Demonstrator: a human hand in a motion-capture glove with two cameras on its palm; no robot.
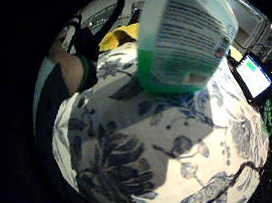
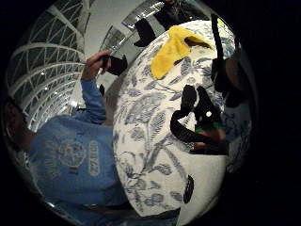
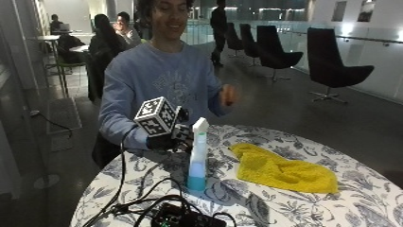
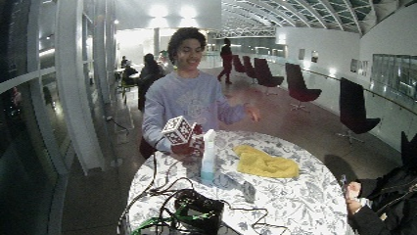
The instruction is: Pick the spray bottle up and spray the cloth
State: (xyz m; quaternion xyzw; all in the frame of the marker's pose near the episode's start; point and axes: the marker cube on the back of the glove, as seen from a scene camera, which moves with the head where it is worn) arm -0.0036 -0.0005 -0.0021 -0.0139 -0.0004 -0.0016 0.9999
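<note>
Tall translucent spray bottle with white trigger head and green-blue liquid low in its base (image 3: 197, 156) stands upright on the round table under a blue-and-white floral cloth (image 3: 296, 208), centre-left of the outside view. In the little-finger palm view the bottle's back label fills the upper centre (image 1: 185, 37), so the palm is near it and facing it. Gloved right hand (image 3: 171, 140) sits just behind and left of the bottle at about its upper half; whether the fingers are wrapped round the bottle or only beside it I cannot tell, as the bottle and glove overlap there. Bottle base reads as planted on the table, so I judge the pick-up not yet made. Crumpled yellow terry cloth (image 3: 283, 170) lies flat right of the bottle, near but apart. Bare left hand (image 3: 229, 94) is raised above the table, touching nothing. Black device with tangled cables (image 3: 182, 216) lies at the lower edge, near the bottle's base. To do this step well: close round the neck below the trigger head with a finger free for the trigger, lift straight up to avoid tipping the narrow bottle, then turn the nozzle toward the yellow cloth, away from the device.
</note>
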